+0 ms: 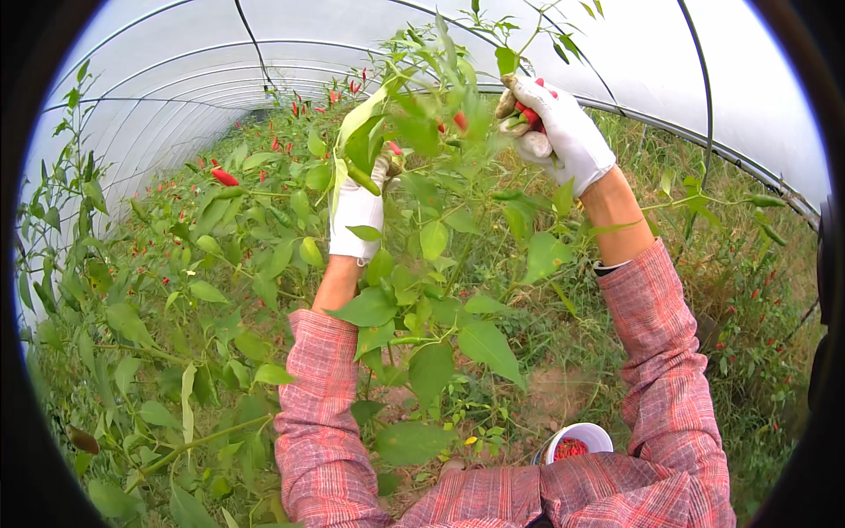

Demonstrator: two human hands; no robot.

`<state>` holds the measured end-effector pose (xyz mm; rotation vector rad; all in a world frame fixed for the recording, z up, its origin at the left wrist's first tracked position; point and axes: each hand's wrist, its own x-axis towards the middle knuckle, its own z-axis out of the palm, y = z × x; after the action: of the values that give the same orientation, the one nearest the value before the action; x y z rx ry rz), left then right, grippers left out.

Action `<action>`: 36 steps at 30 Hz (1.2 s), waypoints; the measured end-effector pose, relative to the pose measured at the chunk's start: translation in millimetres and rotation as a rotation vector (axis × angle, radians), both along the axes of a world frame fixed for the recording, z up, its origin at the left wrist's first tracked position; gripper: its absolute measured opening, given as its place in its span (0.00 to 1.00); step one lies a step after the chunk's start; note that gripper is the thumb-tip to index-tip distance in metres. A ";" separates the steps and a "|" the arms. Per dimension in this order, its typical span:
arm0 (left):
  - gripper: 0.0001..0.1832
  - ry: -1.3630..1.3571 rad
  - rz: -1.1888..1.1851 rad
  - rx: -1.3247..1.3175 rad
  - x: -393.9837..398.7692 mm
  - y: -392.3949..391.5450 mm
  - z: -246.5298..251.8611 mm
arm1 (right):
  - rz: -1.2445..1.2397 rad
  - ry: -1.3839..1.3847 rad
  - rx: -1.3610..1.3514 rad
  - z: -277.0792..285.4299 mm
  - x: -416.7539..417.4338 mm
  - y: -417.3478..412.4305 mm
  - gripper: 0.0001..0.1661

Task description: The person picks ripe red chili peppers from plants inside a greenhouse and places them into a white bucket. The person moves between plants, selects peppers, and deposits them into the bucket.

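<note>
My right hand (561,135), in a white glove with soiled fingertips, is raised on the right and closed around several red chili peppers (527,113). Their green stems poke out between the fingers. On the left, my gloved left hand (358,214) reaches up into a chili plant (432,241). Leaves and a green chili pepper (363,178) cover much of it. Its fingertips are close to a red chili pepper (395,148), but whether they grip anything is hidden. Another red chili pepper (461,121) hangs among blurred leaves between my hands.
A white bucket (597,437) holding red chilies (570,449) stands on the ground by my body. Dense chili plants (198,277) fill the left side. Weeds and grass (733,264) grow on the right, under the curved plastic cover (759,86) of a tunnel greenhouse.
</note>
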<state>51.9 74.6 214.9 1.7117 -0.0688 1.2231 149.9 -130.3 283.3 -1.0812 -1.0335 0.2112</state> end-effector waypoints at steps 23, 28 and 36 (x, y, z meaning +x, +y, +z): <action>0.16 0.189 0.512 0.348 -6.9 -11.4 -4.7 | -0.216 -0.534 -0.347 -6.6 -44.3 14.1 0.15; 0.19 -0.296 0.568 0.466 -14.2 -23.1 35.5 | -0.178 -0.479 -0.364 -12.1 -31.9 4.5 0.13; 0.23 -0.271 0.335 0.959 -25.3 -40.3 51.1 | -0.157 -0.561 -0.497 -21.4 -34.8 -17.6 0.15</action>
<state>26.6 34.3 266.0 2.4093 -0.6401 1.8423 115.1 -147.8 262.0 -1.7266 -1.4277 0.0314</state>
